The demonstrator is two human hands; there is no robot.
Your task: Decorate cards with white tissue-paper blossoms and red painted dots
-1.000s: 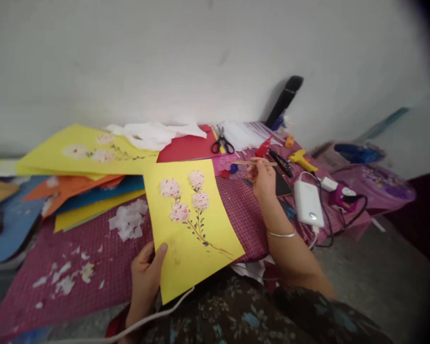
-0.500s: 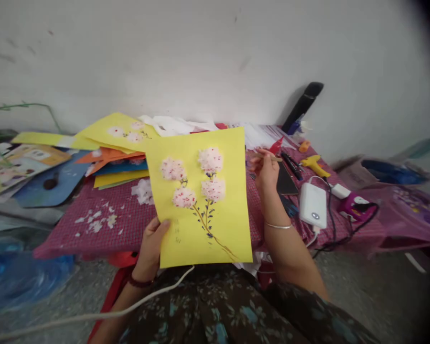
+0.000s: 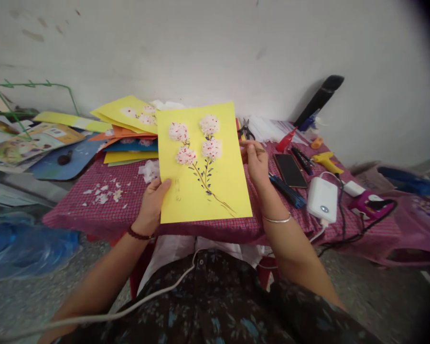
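Left hand (image 3: 152,203) pinches the yellow sheet (image 3: 202,167), its faint writing (image 3: 177,190) unreadable; right hand (image 3: 257,163) grips a thin stick (image 3: 260,150) beside the sheet's right edge.

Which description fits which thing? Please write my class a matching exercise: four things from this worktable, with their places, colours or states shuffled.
Things
1. Front sheet
2. Phone
3. Small white scraps
4. Long black object

Descriptions
A. Leaning against the wall
B. Yellow, bearing four pale blossoms
C. Scattered on the checked cloth
D. Lying flat near the white power bank

Pairs: 1-B, 2-D, 3-C, 4-A
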